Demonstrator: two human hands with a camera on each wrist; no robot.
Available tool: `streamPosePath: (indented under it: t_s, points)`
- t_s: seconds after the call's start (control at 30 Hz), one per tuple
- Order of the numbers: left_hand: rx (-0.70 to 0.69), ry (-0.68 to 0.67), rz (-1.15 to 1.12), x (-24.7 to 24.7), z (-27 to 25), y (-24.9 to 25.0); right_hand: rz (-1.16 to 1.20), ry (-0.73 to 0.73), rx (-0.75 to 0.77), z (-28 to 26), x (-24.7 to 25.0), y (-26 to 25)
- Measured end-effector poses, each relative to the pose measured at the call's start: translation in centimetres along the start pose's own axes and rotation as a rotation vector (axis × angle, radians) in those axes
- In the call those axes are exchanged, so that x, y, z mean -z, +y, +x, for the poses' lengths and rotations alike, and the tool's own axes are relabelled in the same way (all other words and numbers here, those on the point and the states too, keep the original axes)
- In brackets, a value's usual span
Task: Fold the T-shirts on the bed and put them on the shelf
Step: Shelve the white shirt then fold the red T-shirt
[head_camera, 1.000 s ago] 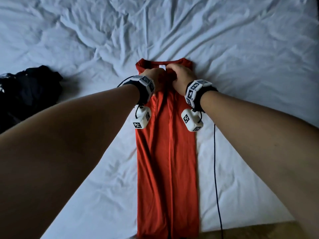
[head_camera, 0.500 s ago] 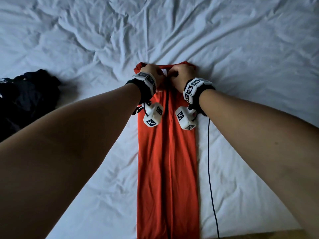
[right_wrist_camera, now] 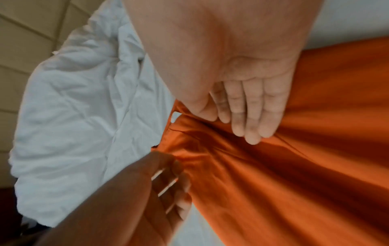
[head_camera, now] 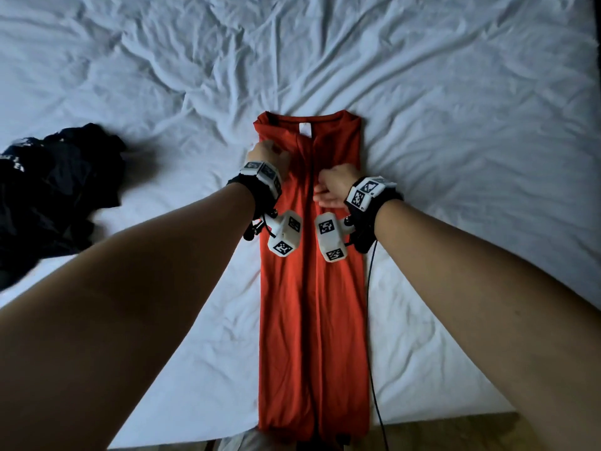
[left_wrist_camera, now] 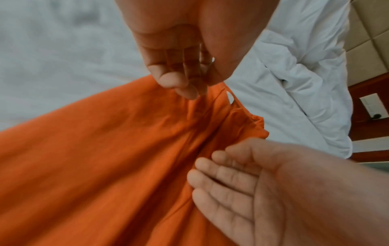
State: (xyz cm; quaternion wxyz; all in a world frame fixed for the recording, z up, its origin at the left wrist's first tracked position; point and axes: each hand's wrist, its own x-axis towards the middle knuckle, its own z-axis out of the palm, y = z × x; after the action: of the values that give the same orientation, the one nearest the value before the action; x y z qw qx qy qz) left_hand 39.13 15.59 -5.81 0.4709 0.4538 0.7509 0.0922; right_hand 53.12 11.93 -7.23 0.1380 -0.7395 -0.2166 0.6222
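On a bed (head_camera: 455, 125) covered with a rumpled white sheet, an orange-red T-shirt (head_camera: 312, 320) lay folded into a long, narrow strip, its collar end pointing away from the person and its hem reaching the bed's near edge. A small white label (head_camera: 305, 129) showed inside the neckline. Both hands were over the upper part of the strip, below the collar. The left hand (head_camera: 268, 154) was at the strip's left edge, fingers (left_wrist_camera: 179, 79) loosely bent and gripping nothing, the tips close to the cloth; whether they touched it could not be told. The right hand (head_camera: 335, 187) hovered nearer the middle fold, its fingers (right_wrist_camera: 252, 119) held together and nearly straight, with nothing in its grasp. Each wrist carried a black strap with white marker blocks (head_camera: 286, 232), and a thin dark cable (head_camera: 370, 320) ran down the sheet just beside the strip's right edge. A crumpled dark garment (head_camera: 55, 190) sat well apart to the left. A bunched white duvet (left_wrist_camera: 294, 66) lay beyond the collar.
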Motion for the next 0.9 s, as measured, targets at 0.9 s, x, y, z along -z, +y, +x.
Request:
streamPosePath:
  t_s: [0.9]
  points:
    - [0.347,-0.055,-0.196,-2.2,-16.7,-18.7,-0.054,-0.238,-0.386,-11.2,-4.2,18.7]
